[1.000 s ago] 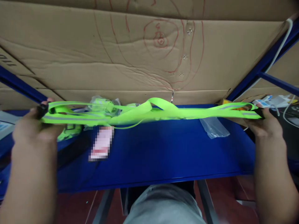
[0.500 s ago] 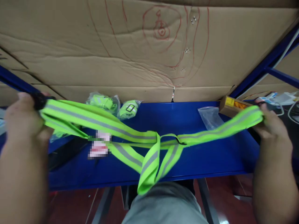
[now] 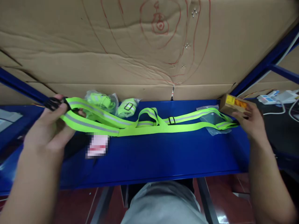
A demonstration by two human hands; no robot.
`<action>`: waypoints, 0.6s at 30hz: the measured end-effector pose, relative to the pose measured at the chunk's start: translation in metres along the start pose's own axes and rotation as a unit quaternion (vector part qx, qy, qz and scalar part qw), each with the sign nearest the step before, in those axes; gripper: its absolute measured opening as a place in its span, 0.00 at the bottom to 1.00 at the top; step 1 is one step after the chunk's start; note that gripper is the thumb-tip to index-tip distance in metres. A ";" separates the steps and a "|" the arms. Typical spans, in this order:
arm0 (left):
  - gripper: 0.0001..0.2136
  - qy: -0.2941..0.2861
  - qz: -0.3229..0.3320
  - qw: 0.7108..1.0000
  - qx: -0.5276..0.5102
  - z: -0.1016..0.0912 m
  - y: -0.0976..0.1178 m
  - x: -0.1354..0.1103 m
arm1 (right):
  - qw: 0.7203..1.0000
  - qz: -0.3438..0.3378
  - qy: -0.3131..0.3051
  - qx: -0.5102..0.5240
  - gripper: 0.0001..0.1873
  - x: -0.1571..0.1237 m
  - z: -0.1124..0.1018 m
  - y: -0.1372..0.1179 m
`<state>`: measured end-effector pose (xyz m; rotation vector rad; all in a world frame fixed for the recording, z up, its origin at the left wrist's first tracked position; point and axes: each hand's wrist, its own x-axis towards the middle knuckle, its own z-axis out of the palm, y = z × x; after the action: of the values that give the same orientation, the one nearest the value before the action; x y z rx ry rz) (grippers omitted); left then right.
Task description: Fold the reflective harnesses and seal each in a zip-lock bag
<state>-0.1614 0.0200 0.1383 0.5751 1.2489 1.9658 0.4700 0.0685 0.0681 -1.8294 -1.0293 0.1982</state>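
A neon-green reflective strap harness (image 3: 144, 126) with grey stripes lies stretched across the blue shelf (image 3: 163, 155). My left hand (image 3: 50, 126) is closed on its left end, beside a black buckle (image 3: 52, 102). My right hand (image 3: 251, 123) pinches the right end, just below a small cardboard box (image 3: 233, 104). A black slider (image 3: 172, 120) sits on the strap near the middle. A white and red tag (image 3: 97, 146) hangs from the strap at the left.
Two bagged green harnesses (image 3: 112, 105) lie at the back of the shelf. A clear plastic bag (image 3: 211, 119) lies under the strap's right end. A cardboard sheet (image 3: 140, 46) with red scribbles forms the back wall. White cables and a power strip (image 3: 277, 98) sit at right.
The strap was held taut in the air, then sagged with a loop hanging over the shelf edge. Now both hands have lowered it and it lies flat on the shelf.
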 end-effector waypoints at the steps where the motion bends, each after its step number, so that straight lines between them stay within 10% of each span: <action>1: 0.15 -0.022 0.011 1.000 0.003 0.005 0.002 -0.010 | 0.991 -0.101 0.024 -0.084 0.48 -0.013 0.005 -0.014; 3: 0.15 -0.068 0.031 0.997 0.011 0.012 0.006 -0.023 | 0.946 -0.307 0.027 -0.097 0.35 -0.047 0.025 -0.049; 5: 0.16 -0.133 0.054 0.989 0.022 0.020 0.012 -0.031 | 0.912 -0.388 -0.127 -0.034 0.21 -0.088 0.058 -0.084; 8: 0.15 -0.223 0.089 0.970 0.021 0.035 0.026 -0.042 | 0.848 -0.364 -0.385 0.007 0.32 -0.142 0.123 -0.120; 11: 0.14 -0.279 0.122 0.953 -0.001 0.042 0.043 -0.045 | 0.809 -0.337 -0.481 0.034 0.36 -0.166 0.171 -0.126; 18: 0.16 -0.092 0.144 0.985 0.012 0.005 0.059 -0.007 | 0.691 -0.546 -0.473 0.016 0.22 -0.162 0.158 -0.109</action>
<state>-0.1732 0.0020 0.1942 0.9731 1.1248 2.0762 0.2215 0.0747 0.0303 -0.6823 -2.6253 0.4217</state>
